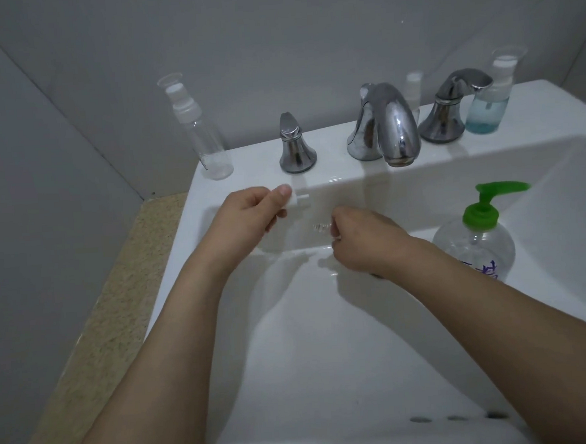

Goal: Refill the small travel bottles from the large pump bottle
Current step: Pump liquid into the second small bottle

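Observation:
My left hand (250,212) pinches a small white pump cap (299,201) over the sink basin. To its right, my right hand (364,239) grips a small clear travel bottle (321,227); only its open threaded neck shows, pointing left toward the cap. The large clear pump bottle (475,245) with a green pump head stands inside the basin at the right. An empty clear travel bottle (198,128) with a white pump stands on the sink's back left corner. Another small bottle (492,106) holding blue liquid stands at the back right.
The white sink (326,340) fills the middle. A chrome faucet spout (388,123) and two chrome handles (293,144) (449,109) line its back ledge. A further small white-capped bottle (413,84) stands behind the spout. A speckled counter (117,284) lies left; grey walls behind.

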`<state>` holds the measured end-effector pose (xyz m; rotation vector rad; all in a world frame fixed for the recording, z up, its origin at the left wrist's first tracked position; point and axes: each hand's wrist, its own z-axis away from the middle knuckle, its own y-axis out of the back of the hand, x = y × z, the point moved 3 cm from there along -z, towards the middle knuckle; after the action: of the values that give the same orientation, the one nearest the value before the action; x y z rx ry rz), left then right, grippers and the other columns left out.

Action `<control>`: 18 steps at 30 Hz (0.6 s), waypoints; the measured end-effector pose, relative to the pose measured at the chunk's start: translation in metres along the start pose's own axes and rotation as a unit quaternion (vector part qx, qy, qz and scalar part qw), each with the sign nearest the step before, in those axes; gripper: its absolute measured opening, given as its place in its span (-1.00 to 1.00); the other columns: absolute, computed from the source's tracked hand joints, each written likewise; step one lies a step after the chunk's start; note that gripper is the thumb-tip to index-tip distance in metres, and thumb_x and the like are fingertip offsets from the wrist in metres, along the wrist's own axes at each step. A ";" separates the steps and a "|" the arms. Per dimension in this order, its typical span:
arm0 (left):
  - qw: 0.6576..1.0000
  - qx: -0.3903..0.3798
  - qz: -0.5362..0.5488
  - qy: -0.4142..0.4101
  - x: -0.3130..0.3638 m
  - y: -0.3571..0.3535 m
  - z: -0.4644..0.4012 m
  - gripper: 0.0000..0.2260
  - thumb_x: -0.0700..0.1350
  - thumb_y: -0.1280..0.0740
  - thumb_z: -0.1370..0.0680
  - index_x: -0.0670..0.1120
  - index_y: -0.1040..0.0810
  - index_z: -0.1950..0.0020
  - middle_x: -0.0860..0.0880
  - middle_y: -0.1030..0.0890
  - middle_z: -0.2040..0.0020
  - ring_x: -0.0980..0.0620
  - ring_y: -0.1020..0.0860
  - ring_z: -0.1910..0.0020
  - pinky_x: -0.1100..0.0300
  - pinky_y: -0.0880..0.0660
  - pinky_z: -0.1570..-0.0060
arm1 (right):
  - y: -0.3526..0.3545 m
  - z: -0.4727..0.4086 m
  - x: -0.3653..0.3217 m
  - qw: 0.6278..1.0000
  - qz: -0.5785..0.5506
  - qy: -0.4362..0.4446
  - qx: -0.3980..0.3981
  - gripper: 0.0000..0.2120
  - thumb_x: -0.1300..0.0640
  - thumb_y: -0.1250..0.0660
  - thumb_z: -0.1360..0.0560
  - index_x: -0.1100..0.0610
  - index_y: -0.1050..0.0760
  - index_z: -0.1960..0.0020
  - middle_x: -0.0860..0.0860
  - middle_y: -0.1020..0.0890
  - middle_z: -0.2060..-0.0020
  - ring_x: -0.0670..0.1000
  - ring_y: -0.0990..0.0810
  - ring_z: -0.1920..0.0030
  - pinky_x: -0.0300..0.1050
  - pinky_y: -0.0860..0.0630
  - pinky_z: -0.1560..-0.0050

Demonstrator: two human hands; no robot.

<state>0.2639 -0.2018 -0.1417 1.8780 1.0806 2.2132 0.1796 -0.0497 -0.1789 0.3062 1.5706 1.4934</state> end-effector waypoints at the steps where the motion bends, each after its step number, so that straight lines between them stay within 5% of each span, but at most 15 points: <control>1: 0.999 0.017 0.020 -0.026 0.003 -0.001 0.000 -0.67 0.11 -0.34 -0.56 -0.13 -0.60 0.20 -0.07 -0.43 0.34 0.08 -0.29 0.42 0.23 -0.25 0.40 | -0.001 0.001 -0.001 1.000 0.000 0.002 -0.002 -0.82 0.19 -0.23 -0.49 0.11 -0.41 -0.09 0.05 -0.54 -0.05 0.12 -0.50 0.06 -0.16 -0.34 0.18; 5: 0.991 0.092 0.051 -0.088 0.008 -0.001 -0.002 -0.89 -0.05 -0.45 -0.50 -0.08 -0.62 0.10 -0.03 -0.33 0.32 0.12 -0.29 0.38 0.29 -0.28 0.39 | -0.004 0.001 -0.002 1.000 -0.001 0.009 -0.010 -0.82 0.18 -0.24 -0.48 0.10 -0.39 -0.08 0.04 -0.54 -0.08 0.13 -0.52 -0.05 -0.13 -0.37 0.09; 9: 0.984 0.149 0.042 -0.092 0.004 0.001 -0.004 -0.93 -0.07 -0.44 -0.51 0.08 -0.58 0.09 -0.03 -0.50 0.27 0.05 -0.47 0.31 0.15 -0.49 0.24 | -0.004 0.001 -0.004 1.000 -0.001 0.013 -0.015 -0.79 0.15 -0.28 -0.48 0.10 -0.40 -0.10 0.04 -0.54 -0.10 0.13 -0.52 -0.08 -0.14 -0.36 0.07; 12: 0.980 0.179 0.031 -0.078 0.005 0.001 -0.003 -0.93 -0.08 -0.37 -0.56 -0.06 -0.57 0.07 -0.10 -0.60 0.25 0.09 -0.57 0.38 0.24 -0.53 0.26 | -0.003 0.001 -0.004 1.000 -0.003 0.016 -0.015 -0.79 0.14 -0.30 -0.47 0.09 -0.40 -0.09 0.04 -0.54 -0.09 0.13 -0.52 -0.08 -0.13 -0.38 0.06; 18: 0.976 0.210 0.053 -0.038 0.002 0.002 -0.004 -0.92 -0.13 -0.36 -0.53 -0.13 -0.53 0.05 -0.08 -0.68 0.21 0.01 -0.67 0.36 -0.02 -0.64 0.18 | -0.004 0.001 -0.007 0.999 -0.004 0.030 -0.013 -0.81 0.13 -0.30 -0.47 0.08 -0.39 -0.06 0.05 -0.54 -0.10 0.13 -0.51 -0.10 -0.10 -0.40 0.03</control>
<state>0.2610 -0.2040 -0.1393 2.2011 1.5688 2.0650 0.1856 -0.0549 -0.1798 0.2412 1.5966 1.5278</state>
